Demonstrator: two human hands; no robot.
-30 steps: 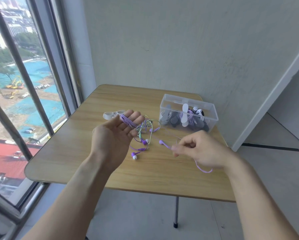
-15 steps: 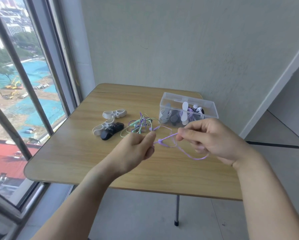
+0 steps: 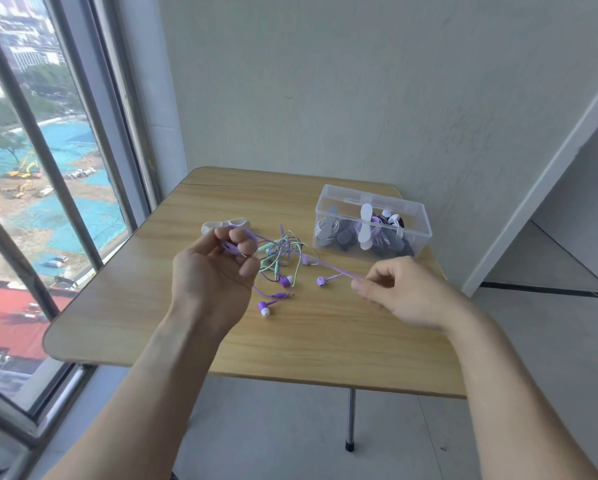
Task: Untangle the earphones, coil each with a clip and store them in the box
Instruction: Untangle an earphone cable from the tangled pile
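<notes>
Presently the left hand (image 3: 217, 271) is raised over the table (image 3: 325, 341), fingers curled round several turns of purple earphone cord (image 3: 328, 266). That cord runs taut from the coil, past the tangle, to the right hand (image 3: 394, 292), which pinches it between thumb and forefinger. One purple earbud (image 3: 321, 281) hangs just below the stretched run, near the right hand.

The tangle of purple and green earphones (image 3: 280, 258) lies on the table between the left hand and the clear plastic box (image 3: 372, 226); further purple earbuds trail from it toward the table's near edge. The box sits right of the tangle and already holds clipped coils. A white clip (image 3: 226, 224) lies beyond the left hand, partly covered by its fingers.

Judgement on handling: the cord is thin, light and limp, will snag in the tangle, and could be strained at the earbud joints if pulled hard; it is best taken along the wire, not by the buds.

Not determinable: which strands in the tangle belong to the held cord, the number of turns on the left hand, and the box contents in detail
</notes>
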